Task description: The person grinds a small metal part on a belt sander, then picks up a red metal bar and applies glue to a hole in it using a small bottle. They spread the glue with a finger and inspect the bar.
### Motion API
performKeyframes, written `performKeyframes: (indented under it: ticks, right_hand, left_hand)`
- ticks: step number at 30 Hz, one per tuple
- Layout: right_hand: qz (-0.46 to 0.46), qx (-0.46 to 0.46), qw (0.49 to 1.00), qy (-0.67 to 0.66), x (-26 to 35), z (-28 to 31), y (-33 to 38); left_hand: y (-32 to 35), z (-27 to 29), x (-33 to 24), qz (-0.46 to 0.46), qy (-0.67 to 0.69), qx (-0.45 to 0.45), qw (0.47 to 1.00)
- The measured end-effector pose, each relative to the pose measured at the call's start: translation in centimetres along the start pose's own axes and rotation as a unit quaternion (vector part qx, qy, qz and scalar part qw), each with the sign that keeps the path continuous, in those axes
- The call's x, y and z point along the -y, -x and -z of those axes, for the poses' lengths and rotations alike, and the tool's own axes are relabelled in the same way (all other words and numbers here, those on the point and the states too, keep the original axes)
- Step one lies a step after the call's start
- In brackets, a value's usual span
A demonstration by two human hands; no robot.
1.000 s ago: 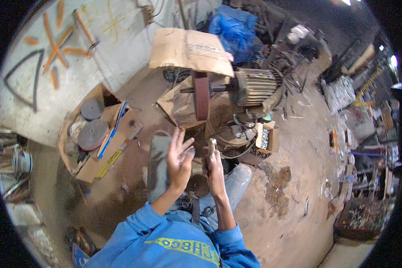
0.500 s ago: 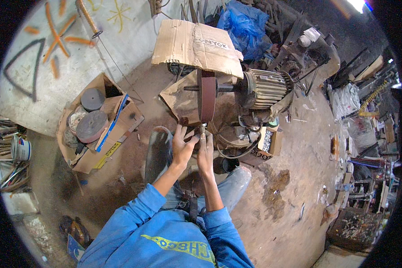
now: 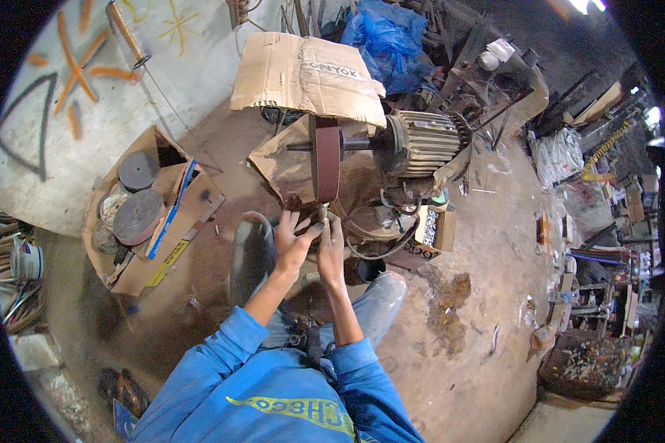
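A brown abrasive wheel (image 3: 326,164) sits on the shaft of a ribbed electric motor (image 3: 426,143). Just below the wheel's near edge, my two hands meet around a small shiny metal piece (image 3: 324,212). My right hand (image 3: 331,247) pinches it from the right, fingers pointing up toward the wheel. Close against it, my left hand (image 3: 292,244) has its thumb and fingers bent in at the same piece. The piece's upper end is at the wheel's rim; most of it is hidden by my fingers, so its kind cannot be made out.
A cardboard sheet (image 3: 307,77) hangs over the wheel. An open carton (image 3: 103,255) with several grinding discs stands at left. Right of my knees are a small box of metal parts (image 3: 442,229) and a dark cup (image 3: 370,270). A cable (image 3: 380,255) loops below the motor.
The whole view has shifted slightly, so the scene sits further left. Both hands stay together at the wheel's lower edge with the metal piece.
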State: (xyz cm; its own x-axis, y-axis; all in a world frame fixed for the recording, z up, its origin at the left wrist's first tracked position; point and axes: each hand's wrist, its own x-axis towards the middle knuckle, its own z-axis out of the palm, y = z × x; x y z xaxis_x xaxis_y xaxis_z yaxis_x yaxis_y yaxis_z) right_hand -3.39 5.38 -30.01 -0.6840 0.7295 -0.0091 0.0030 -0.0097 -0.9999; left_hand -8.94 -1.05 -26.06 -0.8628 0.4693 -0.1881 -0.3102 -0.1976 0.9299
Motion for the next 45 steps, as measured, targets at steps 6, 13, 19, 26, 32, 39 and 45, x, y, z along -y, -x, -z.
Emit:
performKeyframes:
  ticks: [6,13,19,26,32,39,45]
  right_hand:
    - [0.009,-0.002,1.000,0.021,-0.9,0.0,-0.3]
    - [0.019,0.028,0.999,-0.025,3.1,0.9,1.6]
    - [0.040,0.062,0.992,-0.099,5.5,2.3,7.0]
    - [0.039,0.029,0.997,-0.057,5.2,1.8,6.2]
    - [-0.033,0.001,0.999,-0.002,3.3,0.6,2.6]
    - [-0.021,-0.038,0.999,0.017,2.4,-0.5,1.3]
    - [-0.005,-0.057,0.998,0.011,2.1,-0.7,1.0]
  left_hand:
    - [0.1,0.1,0.0,0.020,-0.004,-0.007,1.000]
    - [1.8,0.1,-1.8,0.031,0.050,0.026,0.998]
    - [6.8,1.0,-4.1,-0.024,0.117,0.125,0.985]
    - [6.4,1.2,-3.0,-0.049,0.080,0.105,0.990]
    - [2.3,1.2,0.2,0.006,0.042,0.029,0.999]
    - [0.6,1.1,-0.1,0.050,0.052,0.054,0.996]
    - [0.3,1.0,0.0,0.039,0.047,0.050,0.997]
